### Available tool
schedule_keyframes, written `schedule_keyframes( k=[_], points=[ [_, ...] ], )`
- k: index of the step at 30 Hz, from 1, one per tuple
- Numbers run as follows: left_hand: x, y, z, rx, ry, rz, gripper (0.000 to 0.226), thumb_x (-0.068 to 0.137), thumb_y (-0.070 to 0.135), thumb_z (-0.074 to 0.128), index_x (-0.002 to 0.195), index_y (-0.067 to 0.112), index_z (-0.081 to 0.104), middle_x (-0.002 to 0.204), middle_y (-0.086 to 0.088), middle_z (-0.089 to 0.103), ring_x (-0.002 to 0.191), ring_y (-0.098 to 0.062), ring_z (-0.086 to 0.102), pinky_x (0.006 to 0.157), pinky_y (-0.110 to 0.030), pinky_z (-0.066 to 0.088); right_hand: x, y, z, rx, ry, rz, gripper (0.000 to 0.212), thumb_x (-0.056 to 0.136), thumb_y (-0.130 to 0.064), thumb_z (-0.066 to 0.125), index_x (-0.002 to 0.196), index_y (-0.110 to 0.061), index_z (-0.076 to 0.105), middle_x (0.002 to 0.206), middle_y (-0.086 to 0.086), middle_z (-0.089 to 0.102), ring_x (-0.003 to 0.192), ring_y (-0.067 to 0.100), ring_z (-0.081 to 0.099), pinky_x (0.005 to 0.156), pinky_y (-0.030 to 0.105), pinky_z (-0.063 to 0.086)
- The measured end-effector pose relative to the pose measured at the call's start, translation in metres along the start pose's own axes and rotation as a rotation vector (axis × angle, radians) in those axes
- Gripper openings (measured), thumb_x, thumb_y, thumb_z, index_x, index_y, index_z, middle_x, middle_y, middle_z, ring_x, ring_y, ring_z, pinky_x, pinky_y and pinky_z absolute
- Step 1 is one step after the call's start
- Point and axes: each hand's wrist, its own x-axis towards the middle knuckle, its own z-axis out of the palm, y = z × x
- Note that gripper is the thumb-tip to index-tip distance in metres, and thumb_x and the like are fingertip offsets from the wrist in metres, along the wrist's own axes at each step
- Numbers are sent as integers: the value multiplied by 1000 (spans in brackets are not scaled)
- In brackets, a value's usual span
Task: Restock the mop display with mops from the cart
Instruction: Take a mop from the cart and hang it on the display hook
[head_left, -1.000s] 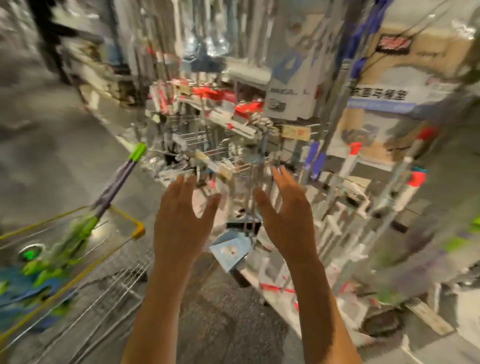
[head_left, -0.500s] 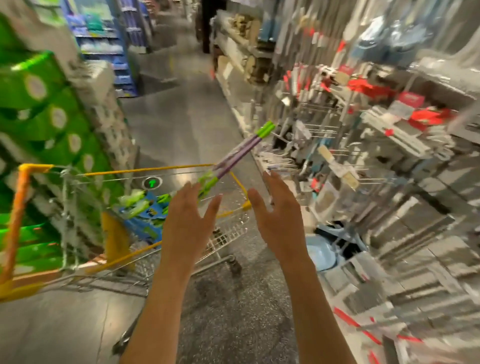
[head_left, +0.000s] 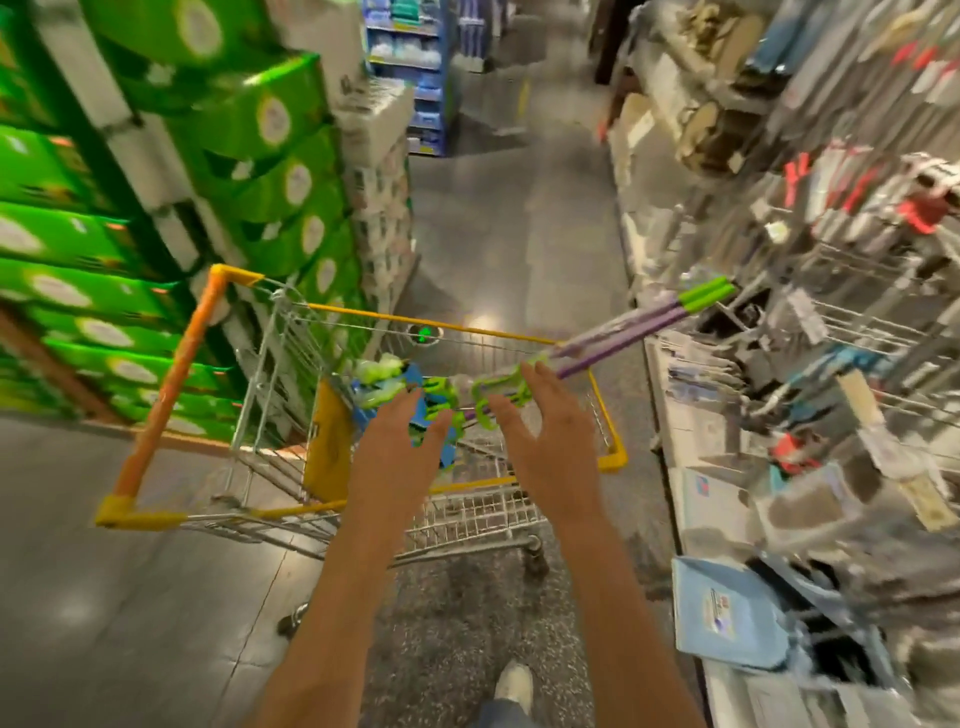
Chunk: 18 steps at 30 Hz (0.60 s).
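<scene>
Two mops (head_left: 613, 340) that I can count, purple poles with lime green grips, lie slanted in the one yellow-rimmed wire cart (head_left: 208, 332) with their handle ends poking out over the far right rim toward the mop display (head_left: 857, 291), and the fluffy green heads are down inside the basket. Left hand (head_left: 400, 457) and right hand (head_left: 545, 431) both hover over the cart, fingers spread, holding nothing. It's a shop aisle with a speckled grey floor (head_left: 519, 234), stacked green boxes (head_left: 270, 171) on the left and blurry racks on the right.
</scene>
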Motion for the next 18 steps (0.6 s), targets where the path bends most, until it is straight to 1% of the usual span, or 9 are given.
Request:
schedule_keyframes(
  k=[3,6,7,9,11,13,15,16,18],
  points=[
    [35,-3,21,10,44,-62,60,99,49,54,148,16,48,153,-6,49,135,-22,49,106,-36,41,46,19,9,16,-87,-16,63,97,-48,58,151,-18,45,160,2,37,148,14,30,111,18,17],
    [70,-10,46,-40,67,-163,57,101,47,52,147,14,50,147,-11,54,133,-27,51,106,-43,44,90,41,18,-21,-171,-32,64,98,-50,55,152,-20,43,161,0,35,149,13,28,114,23,18],
    [82,-13,54,-64,74,-202,56,101,47,50,146,14,51,144,-12,56,131,-29,52,104,-45,45,102,49,22,-18,-203,-36,63,98,-50,55,152,-20,42,161,0,35,149,14,28,115,23,18],
    [101,-25,73,-133,73,-275,54,103,48,46,145,14,52,143,-9,57,130,-27,53,101,-42,45,125,64,33,2,-257,-37,63,98,-51,54,152,-20,42,161,0,35,148,14,28,112,21,17],
    [117,-40,90,-254,62,-356,50,104,47,45,141,15,56,139,-4,59,129,-25,54,99,-40,45,143,77,48,27,-310,-15,63,98,-51,54,151,-19,43,160,1,37,148,15,30,112,21,17],
    [131,-55,103,-459,69,-499,42,105,47,43,131,19,62,135,-4,62,127,-25,56,105,-47,46,156,89,64,44,-376,6,64,98,-51,54,151,-19,43,159,2,38,147,16,33,119,30,24],
    [146,-69,113,-683,108,-668,48,105,47,44,138,14,57,141,-10,58,132,-29,53,112,-53,41,169,98,81,42,-446,6,66,97,-53,53,152,-18,42,158,1,39,146,17,35,120,42,32],
    [155,-80,119,-790,137,-748,54,105,48,44,143,11,52,144,-11,56,136,-30,50,115,-53,38,178,103,94,38,-482,8,67,97,-55,53,152,-19,41,158,1,39,145,17,35,118,44,34],
    [163,-93,129,-957,161,-834,63,103,51,44,149,8,44,147,-15,51,139,-33,46,116,-55,36,190,113,110,23,-522,16,69,96,-57,54,153,-20,41,158,0,40,145,16,36,118,43,34]
  ],
)
